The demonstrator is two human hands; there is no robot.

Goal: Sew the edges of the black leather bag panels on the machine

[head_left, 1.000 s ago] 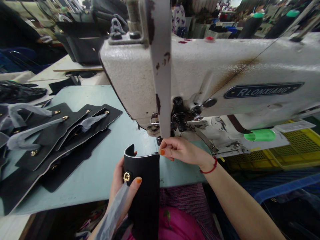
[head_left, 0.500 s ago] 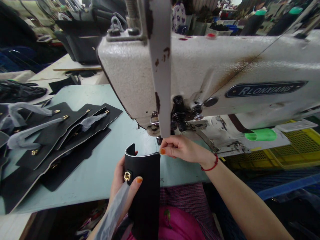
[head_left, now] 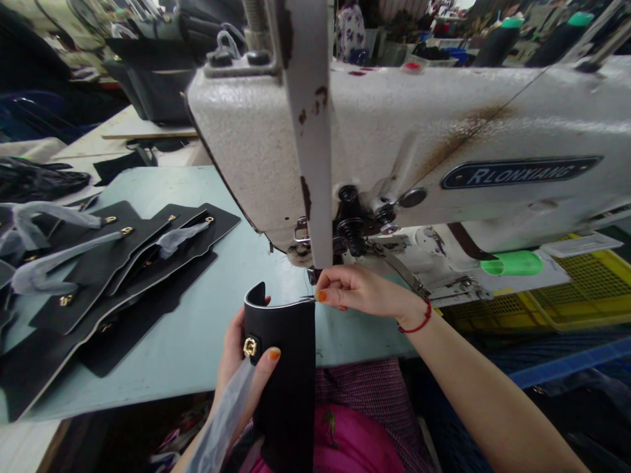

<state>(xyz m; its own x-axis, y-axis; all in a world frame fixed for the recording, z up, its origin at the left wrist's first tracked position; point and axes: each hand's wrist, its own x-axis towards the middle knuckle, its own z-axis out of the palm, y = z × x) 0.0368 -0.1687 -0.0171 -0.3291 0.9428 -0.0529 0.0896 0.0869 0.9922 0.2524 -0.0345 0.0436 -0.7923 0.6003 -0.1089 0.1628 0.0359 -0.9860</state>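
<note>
My left hand (head_left: 246, 368) grips a black leather bag panel (head_left: 290, 368), thumb in front and fingers behind. The panel is curled, with a pale upper edge and a gold buckle (head_left: 250, 347) from which a plastic-wrapped strap (head_left: 221, 414) hangs. My right hand (head_left: 348, 292) is closed in a pinch at the panel's top right corner. A thin dark tip, too small to name, shows by its fingertips. Just above them is the presser foot (head_left: 313, 274) of a white sewing machine (head_left: 394, 125), with fine thread running down from it.
Several similar black panels (head_left: 148, 282) with gold fittings and wrapped straps lie on the pale blue table (head_left: 197, 341) at left. A black bag (head_left: 152, 85) stands behind. Yellow crates (head_left: 576, 282) are at right, below the machine arm. Dark thread cones (head_left: 497, 43) stand behind it.
The view has shifted slightly. A thin dark tip shows more clearly beside my right fingertips. Both hands keep nearly the same place on the panel.
</note>
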